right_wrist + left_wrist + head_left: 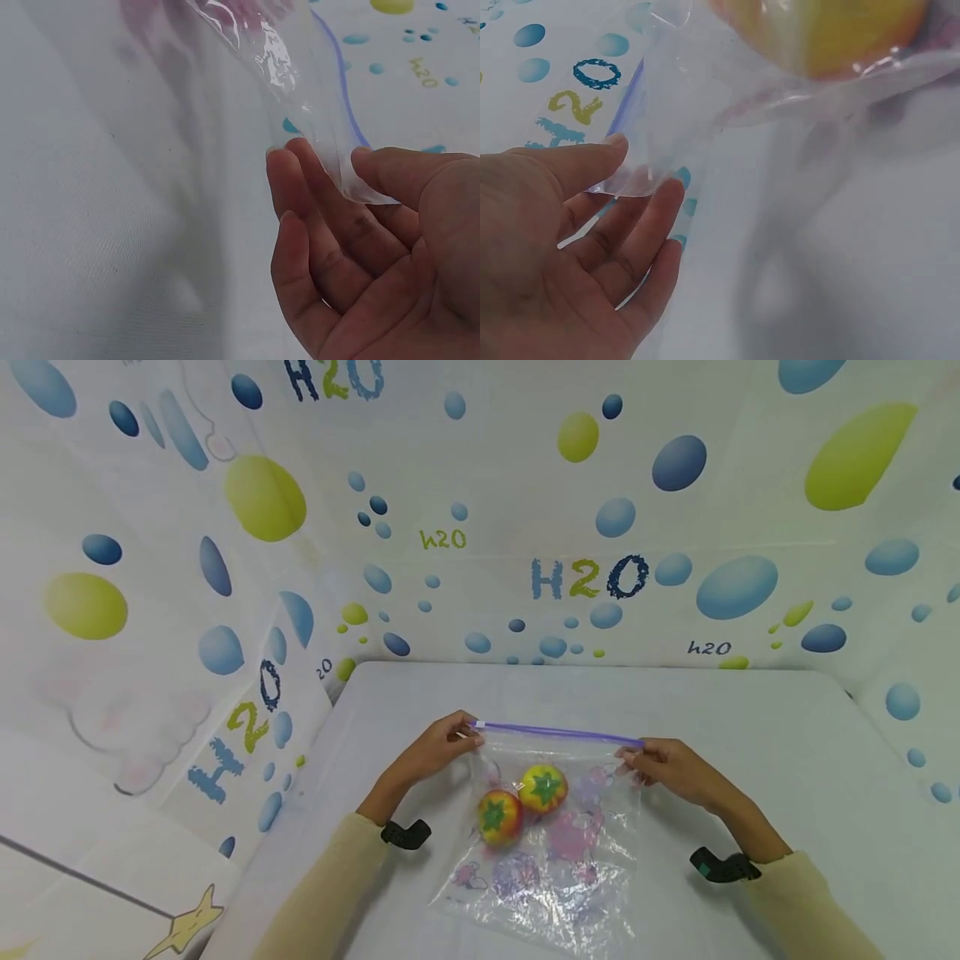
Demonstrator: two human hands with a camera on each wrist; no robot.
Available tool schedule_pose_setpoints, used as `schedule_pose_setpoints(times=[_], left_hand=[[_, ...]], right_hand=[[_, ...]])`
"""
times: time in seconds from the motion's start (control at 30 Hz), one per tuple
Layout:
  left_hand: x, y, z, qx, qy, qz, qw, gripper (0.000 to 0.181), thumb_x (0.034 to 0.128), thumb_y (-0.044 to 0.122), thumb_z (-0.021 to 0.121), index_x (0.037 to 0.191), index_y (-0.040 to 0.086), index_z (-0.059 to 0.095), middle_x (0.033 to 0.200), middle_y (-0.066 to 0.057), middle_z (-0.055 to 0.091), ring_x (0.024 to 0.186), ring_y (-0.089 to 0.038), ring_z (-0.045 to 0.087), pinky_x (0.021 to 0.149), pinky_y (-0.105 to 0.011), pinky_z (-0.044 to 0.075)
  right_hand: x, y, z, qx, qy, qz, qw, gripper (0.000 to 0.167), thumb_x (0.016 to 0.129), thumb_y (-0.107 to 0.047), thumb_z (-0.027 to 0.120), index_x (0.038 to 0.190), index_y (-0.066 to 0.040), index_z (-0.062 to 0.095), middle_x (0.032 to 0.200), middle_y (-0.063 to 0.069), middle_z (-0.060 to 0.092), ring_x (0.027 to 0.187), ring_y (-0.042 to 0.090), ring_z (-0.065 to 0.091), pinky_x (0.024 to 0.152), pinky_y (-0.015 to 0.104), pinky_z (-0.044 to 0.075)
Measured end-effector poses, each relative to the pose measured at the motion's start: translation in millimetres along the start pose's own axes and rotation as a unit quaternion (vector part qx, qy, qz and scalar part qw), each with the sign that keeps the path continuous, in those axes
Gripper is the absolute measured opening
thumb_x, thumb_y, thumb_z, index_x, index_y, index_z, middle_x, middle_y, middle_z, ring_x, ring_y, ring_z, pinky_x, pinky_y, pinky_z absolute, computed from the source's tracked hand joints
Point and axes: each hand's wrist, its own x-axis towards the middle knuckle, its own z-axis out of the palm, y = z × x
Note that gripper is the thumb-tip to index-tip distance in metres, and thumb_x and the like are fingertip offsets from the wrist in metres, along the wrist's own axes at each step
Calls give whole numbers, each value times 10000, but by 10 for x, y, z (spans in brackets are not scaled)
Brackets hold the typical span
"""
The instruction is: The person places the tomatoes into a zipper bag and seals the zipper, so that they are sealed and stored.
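A clear zip bag [555, 877] with a purple zip strip [558, 732] and pink-purple printed figures hangs between my hands. Inside it sit two round red-yellow fruits with green star-shaped tops, one fruit [543, 788] at the upper right of the other fruit [499, 817]. My left hand [448, 745] pinches the bag's upper left corner, near the white slider [481, 724]. At the upper right corner, my right hand [663, 767] pinches the bag between thumb and fingers. Both wrist views show the thumb over the film, with the other fingers loosely bent behind.
A white table [750, 727] lies beneath the bag. Behind it and at the left stand white wall sheets [510, 460] printed with blue and green drops and H2O lettering. Each wrist wears a black band mount [723, 865].
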Motion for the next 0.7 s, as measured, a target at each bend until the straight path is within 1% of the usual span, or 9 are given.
schedule_pose_setpoints(times=[0.1, 0.23, 0.33, 0.47, 0.6, 0.7], left_hand=[[28, 48, -37, 326, 90, -28, 9994, 240, 1073, 263, 638, 1233, 85, 655, 1183, -101, 709, 1071, -235, 693, 970, -438, 562], [49, 105, -92, 787, 215, -15, 9967, 200, 1082, 283, 622, 1172, 119, 692, 1098, -53, 721, 1005, -204, 686, 921, -410, 568], [54, 138, -131, 1010, 227, 16, 9946, 191, 1087, 281, 612, 1141, 125, 708, 1043, -34, 720, 975, -194, 662, 899, -386, 554], [58, 161, -166, 1182, 204, 89, 9927, 162, 1080, 261, 625, 1111, 132, 719, 1016, -24, 720, 937, -177, 626, 868, -350, 537], [65, 153, -181, 1254, 189, 315, 9914, 150, 1067, 236, 647, 1099, 118, 733, 1044, -74, 739, 900, -171, 604, 825, -330, 522], [76, 139, -180, 1262, 130, 459, 9909, 157, 1064, 230, 653, 1106, 109, 743, 1076, -96, 751, 896, -158, 605, 814, -313, 517]], right_hand=[[27, 1, 3, -77, 4, 41, 10000, 326, 1094, -272, 599, 1229, 11, 688, 1081, 95, 787, 917, 204, 703, 800, 319, 606], [74, 13, 8, -277, 86, 81, 9995, 322, 1086, -299, 614, 1224, -18, 692, 1116, 90, 792, 945, 190, 712, 810, 312, 604], [102, -1, 5, -422, 157, 89, 9989, 315, 1083, -304, 620, 1217, -30, 698, 1146, 101, 785, 986, 202, 714, 826, 319, 600], [139, -18, 11, -705, 298, -2, 9971, 327, 1077, -305, 630, 1231, -27, 708, 1143, 94, 782, 1052, 249, 717, 868, 367, 586], [191, 18, 32, -1096, 506, 7, 9927, 378, 1071, -352, 634, 1252, -29, 711, 1121, 67, 791, 1121, 307, 725, 927, 464, 585], [237, 50, 54, -1400, 661, 44, 9879, 400, 1061, -384, 644, 1247, -39, 720, 1135, 74, 780, 1129, 323, 718, 942, 512, 582]])
